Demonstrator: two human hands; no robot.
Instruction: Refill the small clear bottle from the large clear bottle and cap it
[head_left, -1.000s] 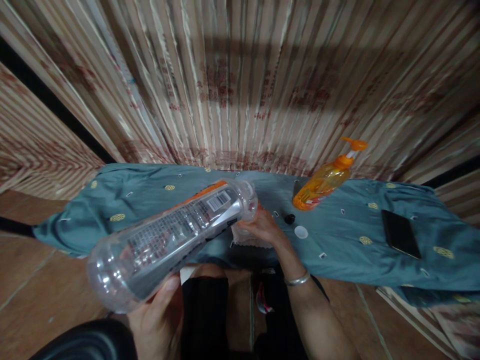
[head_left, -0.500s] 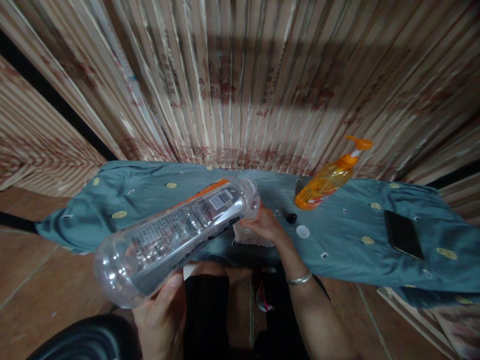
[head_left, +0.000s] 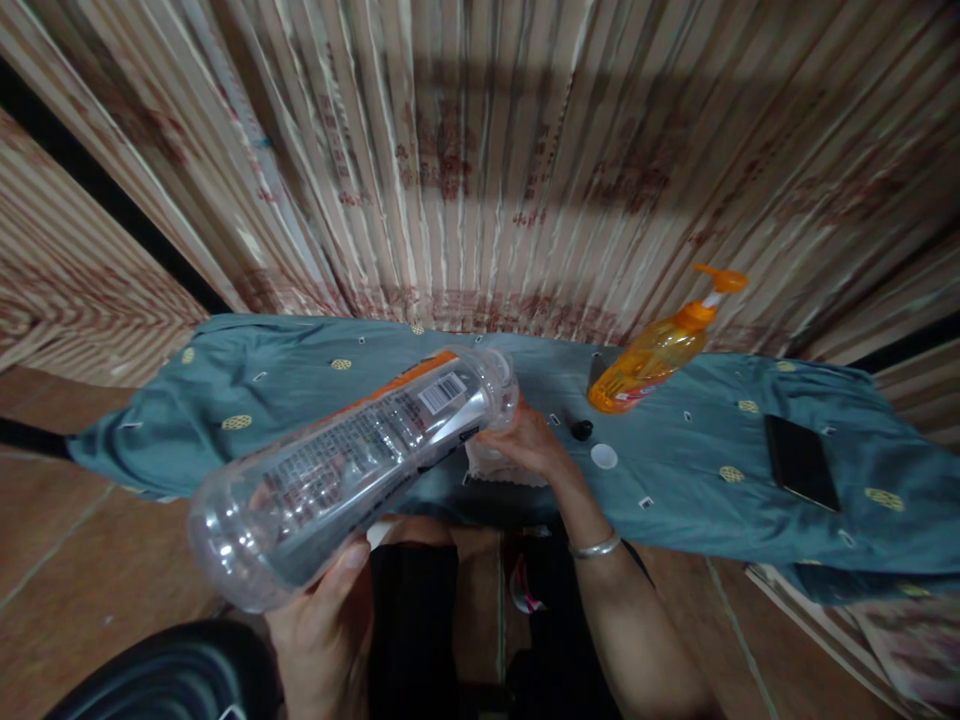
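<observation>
The big clear bottle [head_left: 360, 460] lay aslant between the person's two hands, above the near side of the cloth-covered surface [head_left: 420, 365], its long axis running from the rounded base, low on the left and close to the body, up to the narrow neck, farther out and to the right. The left hand [head_left: 322, 620] was the nearer one to the base, its thumb pressed along the lower side and its other fingers mostly hidden beneath. The right hand [head_left: 529, 440] was at the neck, fingers closed on it from the right, though I couldn't tell where every fingertip sat. Just right of that hand lay a small black piece [head_left: 581, 430] and a white disc [head_left: 604, 456].
</observation>
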